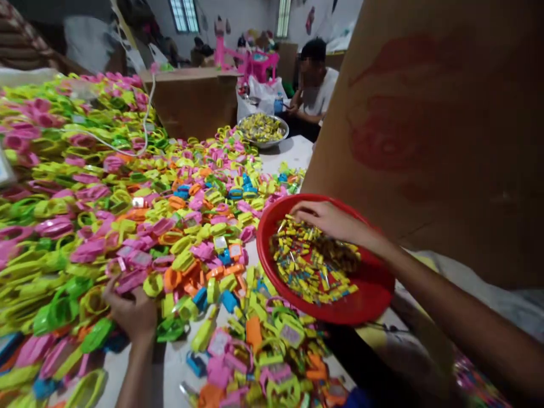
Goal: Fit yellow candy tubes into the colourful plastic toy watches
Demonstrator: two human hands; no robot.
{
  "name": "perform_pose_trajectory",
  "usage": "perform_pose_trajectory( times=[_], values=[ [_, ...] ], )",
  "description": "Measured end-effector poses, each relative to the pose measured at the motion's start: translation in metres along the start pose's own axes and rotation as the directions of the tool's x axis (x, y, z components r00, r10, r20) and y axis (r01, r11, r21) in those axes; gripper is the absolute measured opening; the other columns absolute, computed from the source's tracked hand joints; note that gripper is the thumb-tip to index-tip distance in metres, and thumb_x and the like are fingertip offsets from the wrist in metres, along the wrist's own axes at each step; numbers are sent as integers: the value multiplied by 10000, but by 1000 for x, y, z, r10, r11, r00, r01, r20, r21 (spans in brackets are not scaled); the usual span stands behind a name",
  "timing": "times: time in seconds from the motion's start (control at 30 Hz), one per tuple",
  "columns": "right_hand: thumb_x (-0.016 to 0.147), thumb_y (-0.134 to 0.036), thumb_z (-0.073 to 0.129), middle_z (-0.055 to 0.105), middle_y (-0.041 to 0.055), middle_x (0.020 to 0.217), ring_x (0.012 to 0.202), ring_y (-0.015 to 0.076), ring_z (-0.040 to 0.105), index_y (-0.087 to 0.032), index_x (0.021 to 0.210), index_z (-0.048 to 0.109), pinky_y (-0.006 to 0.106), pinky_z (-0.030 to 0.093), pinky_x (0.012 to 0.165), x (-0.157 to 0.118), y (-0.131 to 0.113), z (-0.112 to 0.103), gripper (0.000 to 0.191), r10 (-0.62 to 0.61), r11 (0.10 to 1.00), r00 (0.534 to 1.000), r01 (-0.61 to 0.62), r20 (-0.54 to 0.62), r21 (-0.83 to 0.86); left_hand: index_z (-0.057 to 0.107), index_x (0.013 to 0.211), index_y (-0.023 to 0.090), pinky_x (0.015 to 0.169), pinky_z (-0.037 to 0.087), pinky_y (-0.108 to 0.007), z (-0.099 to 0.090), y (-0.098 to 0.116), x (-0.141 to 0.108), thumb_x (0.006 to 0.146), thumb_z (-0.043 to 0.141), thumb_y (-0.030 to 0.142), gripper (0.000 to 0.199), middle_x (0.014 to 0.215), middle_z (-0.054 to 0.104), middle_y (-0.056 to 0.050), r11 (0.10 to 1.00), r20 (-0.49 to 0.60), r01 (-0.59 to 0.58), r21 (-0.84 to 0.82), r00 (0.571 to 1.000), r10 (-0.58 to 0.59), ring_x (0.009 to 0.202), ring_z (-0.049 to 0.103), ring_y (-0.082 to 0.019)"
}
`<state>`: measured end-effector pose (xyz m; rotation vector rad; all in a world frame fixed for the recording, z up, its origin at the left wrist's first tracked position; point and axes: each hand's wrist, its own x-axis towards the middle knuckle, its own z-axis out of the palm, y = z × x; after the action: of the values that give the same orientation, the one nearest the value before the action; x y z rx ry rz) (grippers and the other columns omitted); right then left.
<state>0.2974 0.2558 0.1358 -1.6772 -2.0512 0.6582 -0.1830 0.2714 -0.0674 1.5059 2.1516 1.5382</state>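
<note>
My left hand [135, 311] is at the left of the heap, its fingers closed around a pink toy watch [132, 279]. Plastic toy watches in pink, yellow, green, orange and blue lie all about it. To the right, a red basin [262, 238] holds many small yellow pieces [297, 249], some with shiny clear wrapping. Over the basin's far side, my right hand [325, 218] reaches down to these pieces with bent fingers drawn together. Whatever lies between its fingertips is too small to make out.
A large cardboard sheet [425, 130] stands at the right. Beyond the heap are a cardboard box [195, 105] and a metal bowl [285, 136] of yellow pieces. Another person [321, 90] sits near the bowl. A white cord [148, 113] hangs over the heap.
</note>
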Motion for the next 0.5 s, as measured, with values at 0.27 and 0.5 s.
perform_pose_trajectory(
  times=[0.27,0.5],
  values=[
    [970,-453,466,661,233,1522,1412,434,628,-142,1471,645,612,496,1170,-127,85,84,616,135,991,977,-130,166,-37,672,1320,182,1097,537,-566,-32,8,-5,1051,653,426,364,1306,697,-106,981,191,-170,89,970,150,1228,671,-291],
    [990,-342,473,687,211,1490,1316,420,699,-215,1493,637,588,549,1094,-91,88,115,544,40,999,967,-31,253,-37,613,1491,293,1242,430,-511,-80,41,-88,1074,557,326,422,1477,589,-123,924,381,-361,124,877,292,1440,541,-297]
  ],
)
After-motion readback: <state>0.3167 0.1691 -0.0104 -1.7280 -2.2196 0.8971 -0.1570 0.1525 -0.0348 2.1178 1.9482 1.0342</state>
